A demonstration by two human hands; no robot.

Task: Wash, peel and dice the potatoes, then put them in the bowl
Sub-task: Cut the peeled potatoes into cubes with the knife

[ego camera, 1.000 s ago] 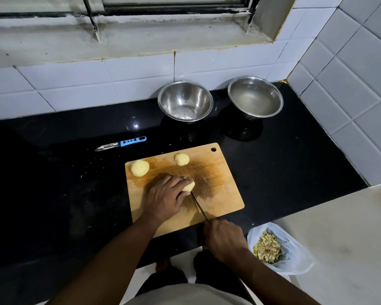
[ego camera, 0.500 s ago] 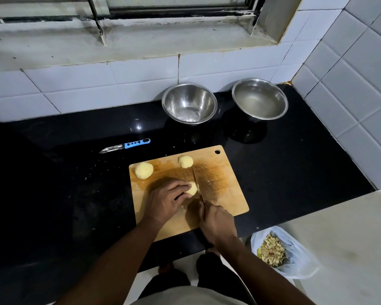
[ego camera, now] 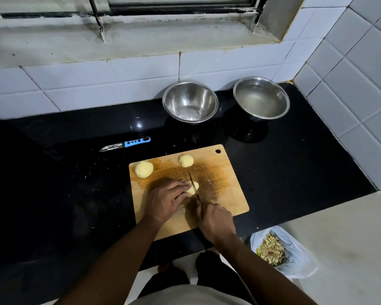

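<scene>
A peeled potato (ego camera: 194, 187) lies mid-board (ego camera: 224, 194), pinned under the left hand's (ego camera: 166, 200) curled fingers. The right hand (ego camera: 216, 221) grips a knife (ego camera: 193, 181), blade on the potato. Two more potatoes (ego camera: 143, 169) sit along the board's far edge; two bowls (ego camera: 190, 102) stand at the counter's back edge.

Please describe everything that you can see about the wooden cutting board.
The wooden cutting board is a light-brown rectangle with rounded corners and a hanging hole at its far right corner. Its middle looks darker, wet or stained. It lies flat, slightly turned, on the black countertop. Two whole peeled potatoes sit near its far edge. The left hand steadies a third potato on it, while the right hand holds a knife over that potato.
</scene>
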